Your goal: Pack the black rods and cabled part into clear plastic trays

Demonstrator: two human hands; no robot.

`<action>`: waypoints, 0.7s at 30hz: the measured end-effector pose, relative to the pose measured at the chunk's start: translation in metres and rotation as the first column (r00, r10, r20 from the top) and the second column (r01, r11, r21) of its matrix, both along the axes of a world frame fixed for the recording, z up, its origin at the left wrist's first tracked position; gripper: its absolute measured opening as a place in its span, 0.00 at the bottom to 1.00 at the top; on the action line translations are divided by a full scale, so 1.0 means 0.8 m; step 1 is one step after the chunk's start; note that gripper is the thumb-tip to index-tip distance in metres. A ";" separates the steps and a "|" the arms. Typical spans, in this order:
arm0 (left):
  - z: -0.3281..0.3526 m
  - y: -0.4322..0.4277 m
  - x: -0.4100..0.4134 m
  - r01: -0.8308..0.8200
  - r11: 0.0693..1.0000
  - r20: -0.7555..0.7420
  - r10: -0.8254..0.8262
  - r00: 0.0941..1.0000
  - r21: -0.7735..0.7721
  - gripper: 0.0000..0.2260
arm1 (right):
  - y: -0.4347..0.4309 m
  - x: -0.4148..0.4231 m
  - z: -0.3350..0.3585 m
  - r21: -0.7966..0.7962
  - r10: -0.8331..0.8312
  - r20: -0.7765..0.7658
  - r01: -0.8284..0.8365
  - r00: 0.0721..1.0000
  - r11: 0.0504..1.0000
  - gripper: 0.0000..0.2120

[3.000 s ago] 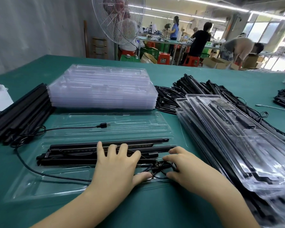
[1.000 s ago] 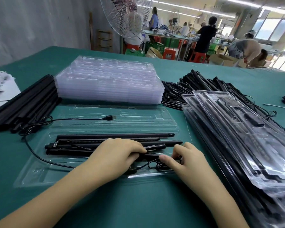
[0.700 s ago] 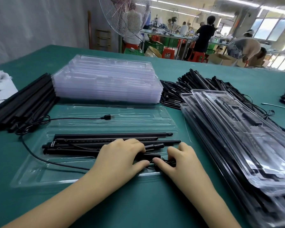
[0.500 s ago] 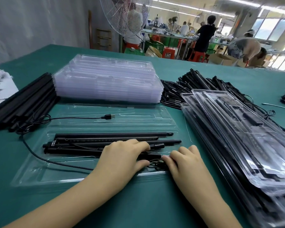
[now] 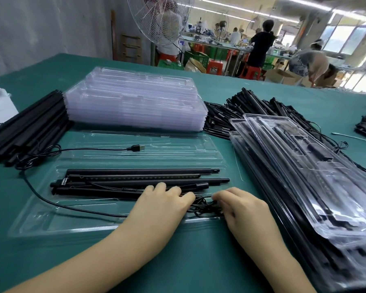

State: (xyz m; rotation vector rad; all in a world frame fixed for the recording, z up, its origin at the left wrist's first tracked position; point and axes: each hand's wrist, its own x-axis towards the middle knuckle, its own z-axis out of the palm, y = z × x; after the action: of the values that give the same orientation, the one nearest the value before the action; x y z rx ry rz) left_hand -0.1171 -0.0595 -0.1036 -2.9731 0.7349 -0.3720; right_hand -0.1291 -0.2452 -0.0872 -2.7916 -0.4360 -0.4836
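Observation:
An open clear plastic tray lies in front of me on the green table. Several black rods lie side by side in its near half. A thin black cable loops out over the tray's left edge and ends in a USB plug on the far half. My left hand presses its fingertips on the rods near their right end. My right hand curls its fingers round the bundled cable coil at the tray's near right corner.
A stack of empty clear trays stands behind the open one. Loose black rods lie at the left, more rods at the back right. Packed trays are piled on the right. A fan and people stand beyond the table.
My hands have stayed at the tray's near right corner, working the cable coil. My left fingers went from flat to bent over the rods, and my right hand closed in on the coil.

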 end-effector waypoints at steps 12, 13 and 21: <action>0.018 0.002 -0.004 0.069 0.990 0.109 -0.056 0.992 -0.121 0.15 | 0.013 0.012 -0.001 -0.250 -0.016 -0.073 -0.003 0.997 0.968 0.28; 0.015 0.003 -0.001 0.109 0.987 0.118 -0.095 0.989 -0.119 0.15 | 0.014 0.013 -0.002 -0.259 -0.016 -0.074 -0.004 0.997 0.966 0.28; 0.004 0.007 0.005 0.283 0.945 0.093 -0.271 0.958 -0.167 0.17 | 0.016 0.014 -0.004 -0.238 0.001 -0.099 -0.025 0.995 0.971 0.29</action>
State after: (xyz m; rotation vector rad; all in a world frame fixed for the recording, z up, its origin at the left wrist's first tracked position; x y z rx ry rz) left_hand -0.1130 -0.0540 -0.1003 -3.0019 1.1758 -0.5819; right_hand -0.1181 -0.2320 -0.0905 -3.0254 -0.5220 -0.3061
